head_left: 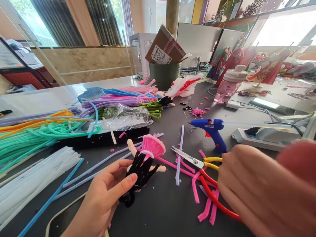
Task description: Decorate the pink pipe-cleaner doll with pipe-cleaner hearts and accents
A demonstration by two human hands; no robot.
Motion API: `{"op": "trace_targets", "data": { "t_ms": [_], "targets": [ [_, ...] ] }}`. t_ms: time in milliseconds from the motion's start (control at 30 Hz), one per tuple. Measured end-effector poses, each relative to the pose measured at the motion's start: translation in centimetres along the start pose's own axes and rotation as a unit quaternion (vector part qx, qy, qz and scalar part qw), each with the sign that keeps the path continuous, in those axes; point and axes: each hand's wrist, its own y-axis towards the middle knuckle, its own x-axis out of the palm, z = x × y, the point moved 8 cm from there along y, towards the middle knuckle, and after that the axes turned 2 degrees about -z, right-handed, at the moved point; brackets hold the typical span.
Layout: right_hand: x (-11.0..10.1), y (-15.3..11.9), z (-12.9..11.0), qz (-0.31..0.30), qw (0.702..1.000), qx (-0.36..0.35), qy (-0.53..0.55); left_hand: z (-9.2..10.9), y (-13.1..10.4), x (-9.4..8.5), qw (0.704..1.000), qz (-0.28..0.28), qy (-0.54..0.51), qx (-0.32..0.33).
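My left hand [108, 194] is closed around a small doll made of pipe cleaners [142, 168]. The doll has long black hair, pale arms and a pink pleated skirt [153, 146], and lies tilted with its skirt end away from me. At the right, my right hand [256, 184] is curled over the handles of scissors with red and yellow grips [206, 168]. Their blades are slightly apart and point left, over a lavender pipe cleaner [181, 158]. The fingertips of the right hand are hidden behind its back. Cut pink pipe cleaner pieces [196, 189] lie below the scissors.
A blue glue gun [209, 131] lies beyond the scissors, near a power strip [259, 136]. Bundles of green [49, 133], white [41, 184] and purple pipe cleaners [111, 102] cover the left side. A pink bottle [229, 85] and green bin [164, 74] stand farther back.
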Motion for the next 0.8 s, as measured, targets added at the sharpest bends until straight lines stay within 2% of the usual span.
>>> {"op": "trace_targets", "data": {
  "t_ms": [100, 233, 367, 567, 800],
  "targets": [
    [-0.2, 0.0, -0.6, 0.031, 0.999, -0.021, -0.027, -0.2, 0.0, 0.2, 1.000, -0.012, 0.002, -0.013],
    [0.7, 0.0, -1.6, 0.014, 0.998, -0.047, -0.045, -0.4, 0.0, 0.4, 0.999, -0.033, -0.018, -0.013],
    [1.9, 0.0, -1.8, 0.017, 0.978, -0.090, -0.185, -0.6, -0.1, 0.7, 0.998, -0.041, -0.045, -0.025],
    [4.7, -0.3, -1.6, -0.073, 0.934, -0.205, -0.284, -0.2, -0.5, 1.6, 0.996, -0.063, -0.052, -0.022],
    [5.3, -0.4, -1.3, -0.112, 0.920, -0.215, -0.308, -1.0, -1.0, 2.8, 0.991, -0.102, -0.064, -0.056]
  ]
}}
